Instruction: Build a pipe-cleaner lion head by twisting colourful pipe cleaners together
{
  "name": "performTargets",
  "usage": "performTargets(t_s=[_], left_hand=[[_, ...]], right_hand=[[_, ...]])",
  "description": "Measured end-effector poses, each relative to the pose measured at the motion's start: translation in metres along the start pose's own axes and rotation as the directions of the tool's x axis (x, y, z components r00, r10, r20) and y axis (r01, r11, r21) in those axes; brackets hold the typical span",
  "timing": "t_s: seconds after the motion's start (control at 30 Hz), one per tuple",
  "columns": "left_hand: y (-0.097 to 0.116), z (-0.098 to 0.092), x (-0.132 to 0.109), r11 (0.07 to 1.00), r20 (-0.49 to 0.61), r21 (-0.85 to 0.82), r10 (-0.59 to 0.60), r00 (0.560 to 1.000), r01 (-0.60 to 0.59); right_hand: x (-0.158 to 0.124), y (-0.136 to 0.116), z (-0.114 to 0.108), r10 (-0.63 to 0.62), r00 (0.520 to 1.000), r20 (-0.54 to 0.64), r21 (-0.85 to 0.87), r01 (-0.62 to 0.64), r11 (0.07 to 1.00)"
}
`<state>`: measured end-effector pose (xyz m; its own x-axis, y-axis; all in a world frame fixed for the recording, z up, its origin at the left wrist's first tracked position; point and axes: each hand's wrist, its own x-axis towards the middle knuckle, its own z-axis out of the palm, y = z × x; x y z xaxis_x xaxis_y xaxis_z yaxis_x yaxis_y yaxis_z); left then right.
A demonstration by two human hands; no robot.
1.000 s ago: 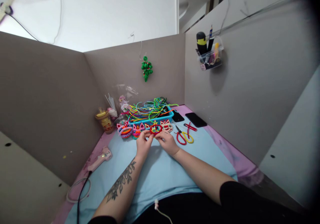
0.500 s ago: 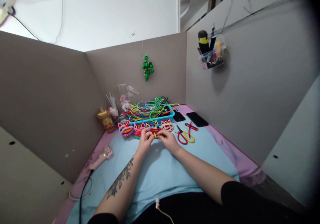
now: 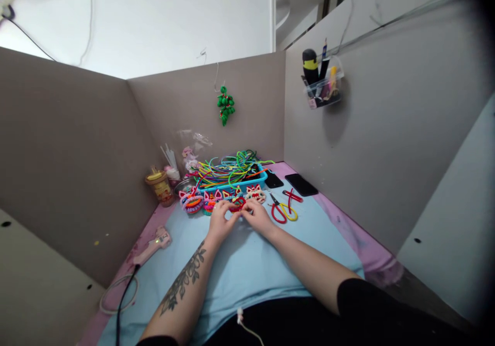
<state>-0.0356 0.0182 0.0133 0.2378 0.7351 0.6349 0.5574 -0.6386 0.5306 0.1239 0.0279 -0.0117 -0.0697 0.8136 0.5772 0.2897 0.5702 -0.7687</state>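
Note:
A small red pipe-cleaner piece (image 3: 237, 203) is pinched between my two hands over the blue cloth. My left hand (image 3: 221, 220) grips its left side, fingers curled with the thumb toward the right. On the other side my right hand (image 3: 257, 217) holds it with thumb and index finger together. The fingers hide part of the piece. Just beyond stand several colourful pipe-cleaner faces with pointed ears: a purple and orange one (image 3: 191, 201), a pink one (image 3: 211, 200) and a white and red one (image 3: 256, 194).
A blue tray (image 3: 232, 187) heaped with pipe cleaners sits behind the faces. Scissors (image 3: 283, 211), a red tool (image 3: 293, 196) and a black phone (image 3: 301, 184) lie right. A pink glue gun (image 3: 152, 245) and lidded cup (image 3: 159, 187) are left. Grey panels (image 3: 209, 98) enclose the table.
The red piece has turned in my fingers; it now shows as a rounded loop, and the yellow part seen before is hidden. The view has shifted slightly.

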Motion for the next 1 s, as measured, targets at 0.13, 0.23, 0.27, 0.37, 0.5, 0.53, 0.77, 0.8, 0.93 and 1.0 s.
performTargets(t_s=[0.13,0.23,0.27,0.37,0.5,0.53,0.77,0.8,0.93,1.0], left_hand=[[-0.004,0.008,-0.001,0.991,0.078,-0.091,-0.093,0.993,0.100],[-0.010,0.017,-0.002,0.951,0.084,-0.194,-0.227,0.970,0.240],[-0.012,0.019,-0.003,0.939,0.084,-0.219,-0.253,0.964,0.266],[-0.013,0.021,-0.002,0.911,0.080,-0.273,-0.298,0.951,0.308],[-0.011,0.017,-0.002,0.900,0.087,-0.291,-0.311,0.946,0.323],[-0.011,0.017,-0.002,0.898,0.095,-0.299,-0.309,0.946,0.323],[-0.008,0.021,0.001,0.694,0.180,-0.537,-0.462,0.869,0.480],[-0.007,0.022,0.001,0.657,0.193,-0.559,-0.490,0.850,0.506],[-0.005,0.023,0.001,0.543,0.237,-0.621,-0.558,0.796,0.565],[-0.006,0.023,0.001,0.529,0.230,-0.628,-0.575,0.785,0.571]], right_hand=[[-0.002,0.002,0.003,-0.017,1.000,0.023,0.014,0.016,1.000],[0.001,0.006,0.004,0.060,0.998,-0.036,0.084,-0.057,0.995],[0.002,0.007,0.005,0.090,0.995,-0.046,0.118,-0.084,0.989],[0.003,0.008,0.004,0.129,0.992,-0.001,0.186,-0.127,0.974],[0.001,0.001,0.000,0.061,0.995,0.084,0.095,-0.069,0.993],[0.001,-0.001,-0.002,0.048,0.995,0.084,0.077,-0.054,0.996],[0.012,0.008,-0.006,0.330,0.943,0.043,0.505,-0.305,0.807],[0.013,0.008,-0.006,0.353,0.932,0.088,0.582,-0.335,0.741],[0.013,0.001,-0.003,0.411,0.894,0.177,0.789,-0.379,0.485],[0.013,-0.003,-0.006,0.441,0.881,0.172,0.829,-0.372,0.419]])
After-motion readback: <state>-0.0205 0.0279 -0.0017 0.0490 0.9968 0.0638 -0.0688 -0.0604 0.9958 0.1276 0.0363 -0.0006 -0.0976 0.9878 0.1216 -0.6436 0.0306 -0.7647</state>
